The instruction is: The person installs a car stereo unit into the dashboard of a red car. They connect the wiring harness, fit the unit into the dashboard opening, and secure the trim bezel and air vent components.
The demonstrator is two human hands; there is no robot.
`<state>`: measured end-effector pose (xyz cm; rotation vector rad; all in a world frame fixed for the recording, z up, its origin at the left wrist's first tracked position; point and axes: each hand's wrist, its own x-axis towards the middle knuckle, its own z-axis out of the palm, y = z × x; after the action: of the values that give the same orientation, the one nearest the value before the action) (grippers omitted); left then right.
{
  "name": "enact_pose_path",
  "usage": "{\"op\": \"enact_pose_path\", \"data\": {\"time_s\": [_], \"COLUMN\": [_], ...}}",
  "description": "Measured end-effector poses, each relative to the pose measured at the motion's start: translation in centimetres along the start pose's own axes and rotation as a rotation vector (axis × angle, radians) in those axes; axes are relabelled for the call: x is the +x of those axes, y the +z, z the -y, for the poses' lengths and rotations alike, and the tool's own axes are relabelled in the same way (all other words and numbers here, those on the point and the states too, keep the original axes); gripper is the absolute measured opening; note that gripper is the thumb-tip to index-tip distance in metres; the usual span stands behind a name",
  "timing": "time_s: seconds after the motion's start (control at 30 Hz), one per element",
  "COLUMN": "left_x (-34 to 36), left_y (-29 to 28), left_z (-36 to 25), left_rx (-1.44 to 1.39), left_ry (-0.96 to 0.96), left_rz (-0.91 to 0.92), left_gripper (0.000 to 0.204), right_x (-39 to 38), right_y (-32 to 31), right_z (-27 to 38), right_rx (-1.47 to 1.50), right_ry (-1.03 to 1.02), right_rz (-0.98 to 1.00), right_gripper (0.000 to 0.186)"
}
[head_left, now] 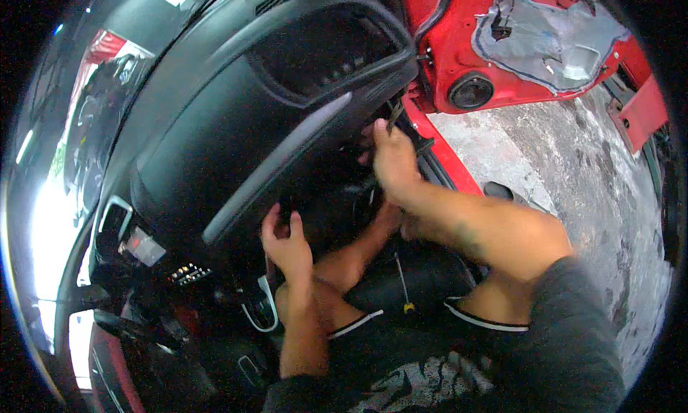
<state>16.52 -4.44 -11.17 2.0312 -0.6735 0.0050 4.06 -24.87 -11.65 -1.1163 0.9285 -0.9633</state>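
Observation:
My right hand (pixel 396 162) is raised at the right end of the dashboard (pixel 193 140), by the door opening. Its fingers close round a thin, dark, metallic tool (pixel 395 114) that sticks up past the thumb; blur hides its exact kind. Lower and to the left, my left hand (pixel 288 248) reaches up under the silver trim strip (pixel 279 165). Its thumb and fingers curl about something dark, which I cannot make out against the black dash. A screwdriver (pixel 403 284) with a yellow handle lies on the dark seat between my legs.
The red car door (pixel 437 62) stands wide open at the far right, its inner panel off, showing a round speaker (pixel 471 91) and grey lining. Beyond the red sill (pixel 451 165) is a stained concrete floor (pixel 545 155). The centre console (pixel 190 273) lies left.

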Motion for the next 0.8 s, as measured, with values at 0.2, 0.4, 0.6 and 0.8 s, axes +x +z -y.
{"op": "enact_pose_path", "data": {"time_s": [0.2, 0.4, 0.6, 0.8], "left_x": [1.8, 4.0, 3.6, 2.9], "left_y": [0.9, 1.9, 1.3, 0.2], "left_z": [-3.3, -5.8, -4.5, -5.2], "left_rx": [-1.686, -1.568, -1.526, -1.393], "left_ry": [-0.253, -0.400, -0.527, -0.502], "left_rz": [0.307, -0.010, -0.080, -0.088], "left_gripper": [0.055, 0.038, 0.036, 0.035], "right_x": [-2.6, -1.0, -1.0, -4.5], "right_y": [6.1, 3.7, 3.1, 3.4], "right_z": [2.4, 1.7, 2.2, 5.3], "right_rx": [1.049, 1.232, 1.105, 0.918], "right_ry": [0.146, 0.338, 0.324, 0.189], "right_rz": [0.084, 0.292, 0.260, 0.080], "right_gripper": [0.038, 0.032, 0.031, 0.036]}}
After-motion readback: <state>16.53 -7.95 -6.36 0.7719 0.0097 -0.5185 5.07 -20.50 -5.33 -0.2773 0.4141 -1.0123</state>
